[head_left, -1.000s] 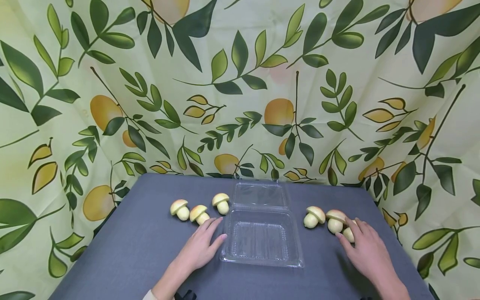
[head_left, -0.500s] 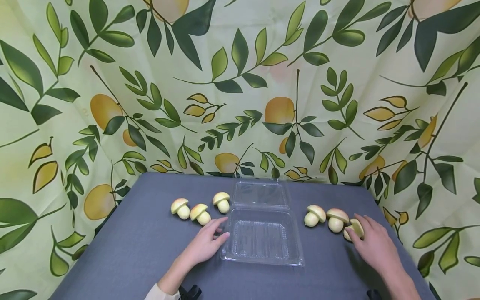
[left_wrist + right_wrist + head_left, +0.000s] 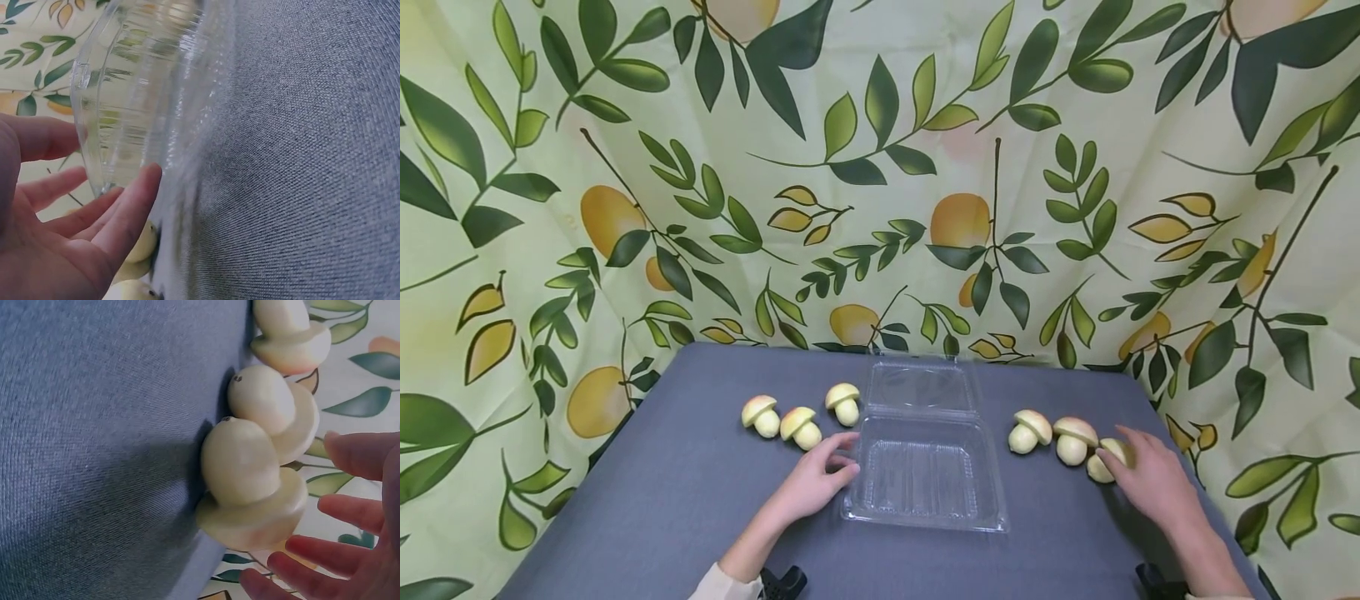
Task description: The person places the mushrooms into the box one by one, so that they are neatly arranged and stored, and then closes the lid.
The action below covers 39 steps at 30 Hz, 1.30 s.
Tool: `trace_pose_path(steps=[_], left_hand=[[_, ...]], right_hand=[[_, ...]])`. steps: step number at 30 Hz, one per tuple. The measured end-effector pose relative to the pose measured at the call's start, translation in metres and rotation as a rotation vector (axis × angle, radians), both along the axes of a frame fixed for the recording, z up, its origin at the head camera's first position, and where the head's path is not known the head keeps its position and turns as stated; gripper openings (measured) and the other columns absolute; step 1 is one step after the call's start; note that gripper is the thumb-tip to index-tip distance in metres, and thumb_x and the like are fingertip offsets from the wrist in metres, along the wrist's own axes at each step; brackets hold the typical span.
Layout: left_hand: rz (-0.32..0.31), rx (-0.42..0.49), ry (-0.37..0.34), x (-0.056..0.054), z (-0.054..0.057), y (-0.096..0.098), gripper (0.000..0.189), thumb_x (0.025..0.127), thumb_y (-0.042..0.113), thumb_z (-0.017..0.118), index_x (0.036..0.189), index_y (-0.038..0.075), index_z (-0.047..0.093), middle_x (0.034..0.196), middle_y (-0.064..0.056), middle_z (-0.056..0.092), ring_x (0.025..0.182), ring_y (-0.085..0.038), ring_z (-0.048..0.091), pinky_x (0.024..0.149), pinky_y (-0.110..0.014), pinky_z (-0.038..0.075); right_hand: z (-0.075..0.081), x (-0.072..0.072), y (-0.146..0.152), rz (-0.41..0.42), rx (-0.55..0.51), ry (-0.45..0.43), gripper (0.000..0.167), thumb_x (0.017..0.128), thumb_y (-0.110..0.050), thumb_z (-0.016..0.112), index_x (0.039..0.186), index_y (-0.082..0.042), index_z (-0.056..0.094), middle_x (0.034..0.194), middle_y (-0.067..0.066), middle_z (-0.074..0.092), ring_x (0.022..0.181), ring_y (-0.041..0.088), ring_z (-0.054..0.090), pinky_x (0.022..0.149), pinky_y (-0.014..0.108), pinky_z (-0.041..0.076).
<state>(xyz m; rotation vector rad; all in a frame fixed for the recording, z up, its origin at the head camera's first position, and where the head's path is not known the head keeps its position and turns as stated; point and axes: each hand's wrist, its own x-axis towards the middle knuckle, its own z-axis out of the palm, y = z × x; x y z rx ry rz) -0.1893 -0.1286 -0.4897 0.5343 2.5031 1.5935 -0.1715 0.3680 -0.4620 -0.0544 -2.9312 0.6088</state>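
My left hand [image 3: 814, 479] is at the left side of a clear plastic clamshell container [image 3: 925, 527], its fingertips right at the rim. The left wrist view shows its fingers loosely bent around the container's edge [image 3: 94, 147]. On the right, my right hand [image 3: 1153, 475] hovers beside the nearest toy-like mushroom [image 3: 1102, 468], with cream stem and reddish-yellow cap. In the right wrist view the fingers are spread, apart from that mushroom [image 3: 240, 462]. Two similar mushrooms, one in the middle [image 3: 1073, 443] and one farther left [image 3: 1028, 432], make a row with it.
Left of the container lie three more mushrooms: one at far left [image 3: 760, 415], one near my left fingers [image 3: 801, 429], one by the hinge [image 3: 842, 404]. The container's lid [image 3: 919, 387] lies open toward the back. A leaf-patterned cloth [image 3: 880, 208] hangs behind the grey table [image 3: 647, 500].
My right hand has drawn slightly right, uncovering more of the nearest mushroom. My left hand has shifted a little right against the container's side. The mushrooms and container stay in place.
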Motion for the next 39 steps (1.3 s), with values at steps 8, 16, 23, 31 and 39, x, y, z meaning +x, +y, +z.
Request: trace_pose_path(steps=[8,16,23,31,39], left_hand=[[-0.014,0.055,-0.072,-0.002,-0.002,0.004,0.048,0.100,0.008,0.062,0.145,-0.001,0.049,0.140,-0.025,0.052,0.116,-0.036,0.062,0.076,-0.028,0.059],[-0.002,0.050,-0.085,-0.002,0.000,0.007,0.047,0.098,0.005,0.060,0.144,-0.001,0.051,0.142,-0.025,0.051,0.112,-0.033,0.063,0.075,-0.030,0.060],[-0.002,0.090,-0.086,-0.004,0.002,0.009,0.044,0.099,0.006,0.060,0.142,-0.002,0.053,0.140,-0.026,0.052,0.109,-0.034,0.065,0.075,-0.033,0.060],[-0.001,0.077,-0.059,-0.009,0.002,0.010,0.042,0.099,0.006,0.061,0.139,-0.003,0.054,0.137,-0.027,0.054,0.100,-0.034,0.068,0.072,-0.030,0.059],[-0.002,0.040,-0.033,-0.012,0.000,0.009,0.037,0.099,0.007,0.061,0.134,-0.004,0.056,0.129,-0.026,0.058,0.091,-0.031,0.070,0.071,-0.029,0.058]], right_hand=[[-0.007,-0.003,0.006,0.005,-0.028,-0.011,0.063,0.103,-0.037,0.059,0.133,0.017,0.050,0.127,0.045,0.048,0.114,0.062,0.047,0.088,0.069,0.043],[-0.007,-0.007,0.008,-0.009,-0.059,-0.051,0.058,0.103,-0.034,0.058,0.131,0.017,0.053,0.123,0.042,0.053,0.112,0.058,0.050,0.088,0.066,0.044],[-0.008,-0.009,0.012,0.007,-0.079,-0.012,0.043,0.101,-0.024,0.061,0.123,0.014,0.061,0.116,0.037,0.061,0.105,0.054,0.057,0.083,0.063,0.047],[-0.009,-0.002,0.011,-0.017,-0.099,0.015,0.040,0.098,-0.021,0.064,0.120,0.012,0.064,0.114,0.035,0.063,0.104,0.052,0.058,0.082,0.061,0.047],[-0.003,0.007,0.005,-0.022,-0.124,-0.013,0.043,0.100,-0.026,0.062,0.123,0.011,0.063,0.117,0.035,0.062,0.107,0.052,0.057,0.082,0.060,0.047]])
